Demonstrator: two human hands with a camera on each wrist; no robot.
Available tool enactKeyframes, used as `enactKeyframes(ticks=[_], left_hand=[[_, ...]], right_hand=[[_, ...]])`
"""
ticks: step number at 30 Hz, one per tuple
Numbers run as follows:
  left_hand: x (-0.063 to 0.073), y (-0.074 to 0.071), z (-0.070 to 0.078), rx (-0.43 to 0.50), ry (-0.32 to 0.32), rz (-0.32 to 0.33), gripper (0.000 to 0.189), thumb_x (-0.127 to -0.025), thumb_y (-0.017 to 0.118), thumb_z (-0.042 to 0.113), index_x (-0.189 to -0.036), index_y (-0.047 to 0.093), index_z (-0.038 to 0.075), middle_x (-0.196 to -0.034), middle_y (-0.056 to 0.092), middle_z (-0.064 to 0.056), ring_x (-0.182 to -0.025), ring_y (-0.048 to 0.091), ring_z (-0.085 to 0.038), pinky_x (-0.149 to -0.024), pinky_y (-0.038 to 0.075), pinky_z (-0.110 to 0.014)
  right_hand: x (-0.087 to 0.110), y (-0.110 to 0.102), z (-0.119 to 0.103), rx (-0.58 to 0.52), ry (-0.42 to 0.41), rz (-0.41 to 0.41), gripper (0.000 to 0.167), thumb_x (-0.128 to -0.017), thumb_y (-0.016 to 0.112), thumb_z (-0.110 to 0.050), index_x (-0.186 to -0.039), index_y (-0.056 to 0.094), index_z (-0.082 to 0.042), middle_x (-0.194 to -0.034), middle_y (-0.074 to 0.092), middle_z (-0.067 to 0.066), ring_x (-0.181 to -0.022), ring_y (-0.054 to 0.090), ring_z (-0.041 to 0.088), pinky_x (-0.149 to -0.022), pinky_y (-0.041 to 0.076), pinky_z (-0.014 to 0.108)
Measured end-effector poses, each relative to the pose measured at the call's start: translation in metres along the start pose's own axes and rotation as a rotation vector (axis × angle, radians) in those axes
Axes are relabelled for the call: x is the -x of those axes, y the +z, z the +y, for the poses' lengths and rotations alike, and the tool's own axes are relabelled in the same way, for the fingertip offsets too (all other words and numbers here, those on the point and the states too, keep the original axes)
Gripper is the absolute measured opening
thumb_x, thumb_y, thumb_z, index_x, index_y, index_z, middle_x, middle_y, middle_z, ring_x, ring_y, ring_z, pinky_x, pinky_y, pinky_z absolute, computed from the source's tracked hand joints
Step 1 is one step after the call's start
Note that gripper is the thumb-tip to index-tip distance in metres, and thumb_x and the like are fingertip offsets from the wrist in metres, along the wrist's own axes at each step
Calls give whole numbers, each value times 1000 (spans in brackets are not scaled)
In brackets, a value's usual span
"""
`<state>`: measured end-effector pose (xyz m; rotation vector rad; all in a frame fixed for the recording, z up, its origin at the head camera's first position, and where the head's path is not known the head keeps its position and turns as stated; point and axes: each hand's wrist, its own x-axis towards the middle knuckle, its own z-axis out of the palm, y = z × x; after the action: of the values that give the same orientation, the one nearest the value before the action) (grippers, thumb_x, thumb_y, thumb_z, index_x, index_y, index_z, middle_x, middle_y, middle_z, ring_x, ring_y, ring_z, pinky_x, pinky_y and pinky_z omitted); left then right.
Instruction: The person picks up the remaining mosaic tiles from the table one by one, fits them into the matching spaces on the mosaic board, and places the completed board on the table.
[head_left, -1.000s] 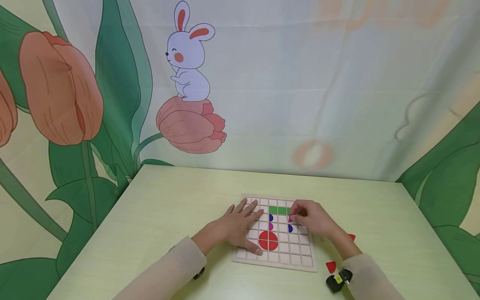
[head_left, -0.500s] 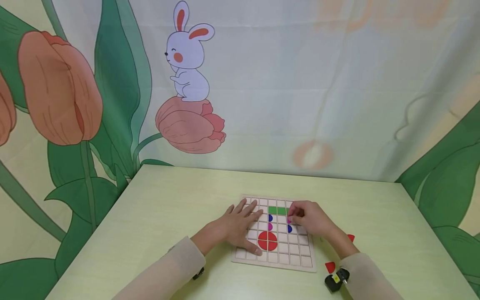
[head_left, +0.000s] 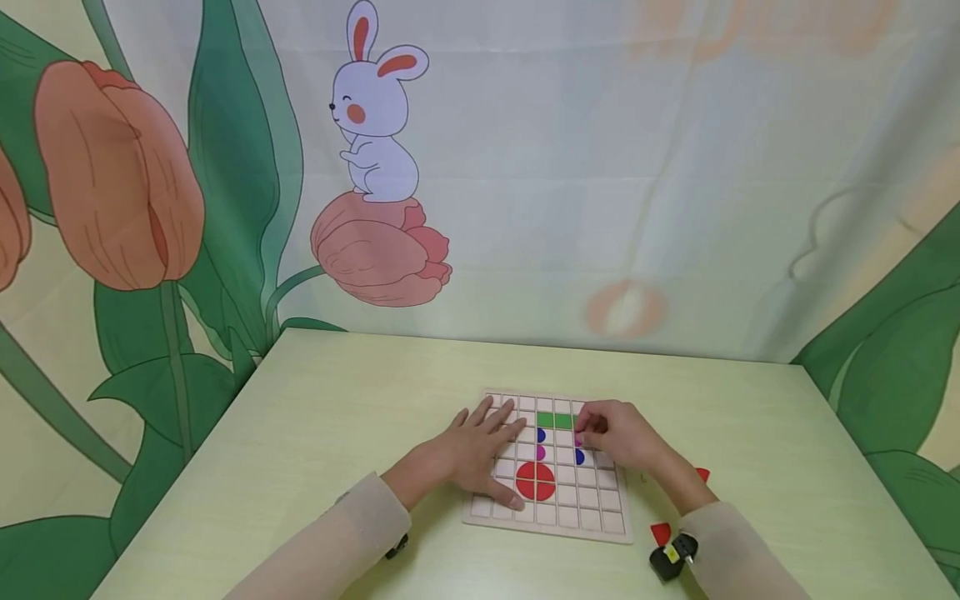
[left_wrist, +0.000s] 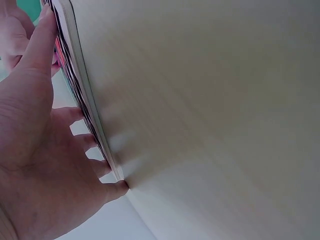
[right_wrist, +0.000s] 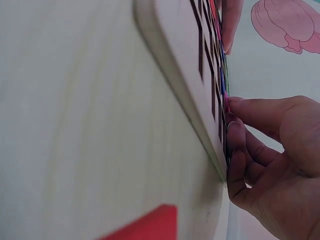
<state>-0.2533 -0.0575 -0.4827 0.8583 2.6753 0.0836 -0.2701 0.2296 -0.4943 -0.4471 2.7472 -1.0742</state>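
Note:
A square wooden grid board (head_left: 592, 522) lies on the table. My left hand (head_left: 476, 454) rests spread on its left side, fingers straight; in the left wrist view the left hand (left_wrist: 55, 145) has its fingertips along the board's edge. Over the right part, my right hand (head_left: 624, 435) pinches a small magenta piece (head_left: 578, 440) at a grid square, mostly covered by the fingers. Green tiles (head_left: 555, 421) form a bar near the top. Below sit a blue half-round piece (head_left: 541, 435), another magenta one (head_left: 540, 452), a second blue piece (head_left: 579, 457) and a red circle of quarters (head_left: 545, 472).
On the pale table (head_left: 360, 400), a red wedge piece (head_left: 661, 533) lies right of the board, and another red piece (head_left: 702, 474) shows partly behind the right forearm. A black device (head_left: 667, 562) is at the right sleeve. A printed curtain (head_left: 525, 208) hangs behind the table.
Almost nothing differs. Both hands keep their places on the board, and the right fingers shift only slightly over the magenta piece.

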Motion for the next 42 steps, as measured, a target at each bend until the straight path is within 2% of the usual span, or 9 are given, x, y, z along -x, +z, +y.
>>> enactKeyframes(ticks=[9,27,35,42], left_hand=[[-1,0,0,-15,10,5,126,-75,67,90,-172,15,28,-179,2,-4,-164,-1,-36,-129,13,-60],[-1,0,0,-5,13,1,127,-75,67,90,-172,14,28,-179,1,-4,-164,-2,-36,-129,12,-61],[0,-1,-1,-6,14,0,126,-76,68,89,-172,15,27,-179,1,-4,-164,-1,-37,-129,13,-61],[-1,1,-1,-2,7,-4,127,-75,68,89,-172,14,28,-179,0,-4,-164,-2,-36,-129,12,-61]], right_hand=[[0,0,-1,-14,41,9,11,-96,79,-7,-101,69,-10,-88,63,1,-84,57,19,-76,50,32],[1,-6,-2,-38,44,-13,11,-97,78,-7,-104,70,-10,-90,64,1,-86,58,20,-78,51,31],[4,-17,-6,-21,-4,-41,9,-98,76,-8,-105,70,-10,-92,65,0,-88,58,20,-77,51,31],[15,-41,-2,34,-42,-15,11,-98,77,-11,-108,71,-8,-92,65,0,-88,58,21,-73,52,30]])
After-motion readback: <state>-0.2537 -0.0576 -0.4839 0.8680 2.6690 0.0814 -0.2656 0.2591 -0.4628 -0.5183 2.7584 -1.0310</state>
